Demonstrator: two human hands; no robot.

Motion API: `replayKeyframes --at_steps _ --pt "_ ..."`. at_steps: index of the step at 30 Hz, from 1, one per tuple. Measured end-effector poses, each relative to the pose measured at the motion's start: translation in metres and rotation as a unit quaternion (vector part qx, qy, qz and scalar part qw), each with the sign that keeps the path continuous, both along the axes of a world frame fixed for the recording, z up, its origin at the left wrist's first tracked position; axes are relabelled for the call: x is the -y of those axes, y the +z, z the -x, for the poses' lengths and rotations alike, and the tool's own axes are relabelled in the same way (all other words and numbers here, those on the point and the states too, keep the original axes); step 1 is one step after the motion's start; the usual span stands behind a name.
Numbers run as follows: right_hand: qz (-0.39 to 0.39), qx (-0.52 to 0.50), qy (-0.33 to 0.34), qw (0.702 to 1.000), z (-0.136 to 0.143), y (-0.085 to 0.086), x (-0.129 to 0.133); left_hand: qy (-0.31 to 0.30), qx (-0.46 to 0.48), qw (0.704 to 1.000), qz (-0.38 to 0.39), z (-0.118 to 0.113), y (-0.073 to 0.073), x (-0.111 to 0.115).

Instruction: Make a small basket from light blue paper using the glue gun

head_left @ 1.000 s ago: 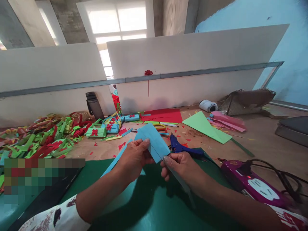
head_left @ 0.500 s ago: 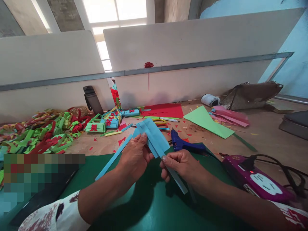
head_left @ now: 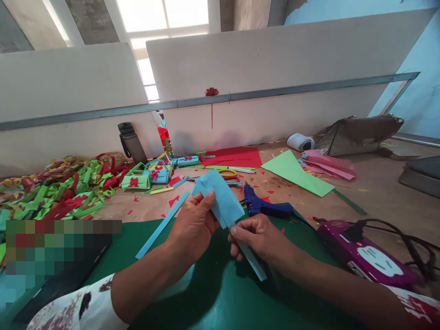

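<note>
My left hand (head_left: 195,222) pinches a folded piece of blue paper (head_left: 225,197), thumb on its face and fingers behind. My right hand (head_left: 252,236) is closed on a narrow blue paper strip (head_left: 252,261) whose upper end meets the folded piece's lower corner; whether the two are joined there I cannot tell. Another blue strip (head_left: 163,224) lies beside my left wrist, partly on the green mat (head_left: 206,298). Just beyond my right hand rests a blue glue gun (head_left: 268,206). Yellow-handled scissors (head_left: 228,174) lie behind the folded paper, partly hidden.
Small paper bags with red bows (head_left: 135,182) and a heap of green and red paper pieces (head_left: 72,192) occupy the left. A dark bottle (head_left: 132,142) stands behind them. To the right are light green paper (head_left: 297,174), a purple power strip (head_left: 367,256) with cables, and a handbag (head_left: 360,135).
The folded blue paper has turned slightly in my left hand, and its front layer lies flatter. My left thumb has shifted a little to the right. My right hand stays nearly in place.
</note>
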State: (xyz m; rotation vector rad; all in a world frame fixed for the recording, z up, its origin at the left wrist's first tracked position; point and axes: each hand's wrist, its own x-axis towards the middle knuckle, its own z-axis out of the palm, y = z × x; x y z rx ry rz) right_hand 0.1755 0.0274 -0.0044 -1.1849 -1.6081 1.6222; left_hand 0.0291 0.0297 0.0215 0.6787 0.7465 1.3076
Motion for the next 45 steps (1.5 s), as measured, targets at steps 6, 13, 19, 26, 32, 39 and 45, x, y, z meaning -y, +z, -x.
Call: replayKeyframes --at_steps 6,13,19,26,32,39,45 --pt "-0.029 0.01 0.009 0.999 -0.002 -0.003 -0.001 0.012 0.004 1.0 0.009 0.0 -0.001 -0.002" --pt "-0.055 0.016 0.016 0.998 -0.003 -0.007 -0.003 0.013 0.024 0.999 0.031 0.0 0.003 0.0" --pt "-0.077 0.011 0.006 0.997 -0.002 -0.007 -0.004 0.012 0.02 0.999 0.027 -0.001 0.003 -0.001" --pt "-0.027 -0.024 -0.002 0.999 -0.003 -0.007 0.0 0.004 0.039 0.999 0.008 0.0 0.0 -0.001" --pt "-0.038 -0.007 -0.006 0.999 -0.002 -0.011 0.0 0.028 0.003 1.0 0.009 0.004 0.011 -0.004" --pt "-0.047 0.003 0.005 0.999 -0.003 -0.012 -0.004 0.033 -0.009 0.999 0.013 0.008 0.014 -0.006" --pt "-0.037 0.019 0.024 0.999 0.0 -0.004 0.002 0.046 0.014 0.999 0.016 0.006 0.013 -0.006"
